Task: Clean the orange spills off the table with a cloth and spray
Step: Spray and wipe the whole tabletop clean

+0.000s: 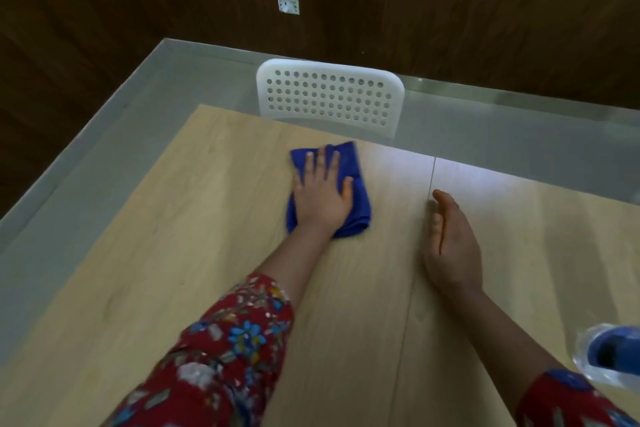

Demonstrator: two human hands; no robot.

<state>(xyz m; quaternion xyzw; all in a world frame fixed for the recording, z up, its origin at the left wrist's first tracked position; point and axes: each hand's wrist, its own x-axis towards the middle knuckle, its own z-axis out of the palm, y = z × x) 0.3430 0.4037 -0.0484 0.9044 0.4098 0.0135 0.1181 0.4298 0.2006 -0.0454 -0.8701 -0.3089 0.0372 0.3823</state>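
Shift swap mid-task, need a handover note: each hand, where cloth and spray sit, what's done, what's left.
Left hand: flat, fingers spread, pressing the blue cloth onto the table near its far edge.
Right hand: open, empty, resting edge-on on the table, right of the cloth and apart from it.
Spray bottle: near right corner of the view, partly cut off, not held.
Done: no orange spill shows on the visible tabletop.
Left: check under the cloth and the parts out of view; wipe anything found.

Left hand [322,196] presses blue cloth [349,163] on table [173,218]; right hand [452,246] rests alongside.
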